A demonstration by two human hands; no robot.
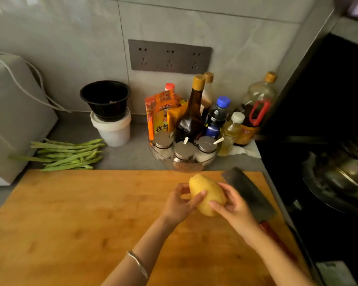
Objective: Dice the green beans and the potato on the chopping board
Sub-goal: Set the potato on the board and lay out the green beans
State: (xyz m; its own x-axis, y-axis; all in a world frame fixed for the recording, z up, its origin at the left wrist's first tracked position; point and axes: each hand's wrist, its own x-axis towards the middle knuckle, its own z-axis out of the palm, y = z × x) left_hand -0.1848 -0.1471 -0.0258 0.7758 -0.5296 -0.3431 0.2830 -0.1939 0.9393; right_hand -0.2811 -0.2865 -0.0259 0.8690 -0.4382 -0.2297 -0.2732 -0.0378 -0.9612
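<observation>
Potato whole over chopping board, long axis far-left to near-right, fingers of left hand and right hand curled on its 2 flanks; cleaver just beside right hand, green beans on bench.

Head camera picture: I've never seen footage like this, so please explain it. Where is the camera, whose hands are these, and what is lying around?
There is no machine here. A person wears one camera on the head, looking down at their own two hands. The left hand and right hand together hold a yellow potato over the wooden chopping board. A cleaver lies on the board's right side, partly hidden by the right hand. The green beans lie whole on the counter beyond the board's far left corner. Seasoning bottles stand by the wall.
</observation>
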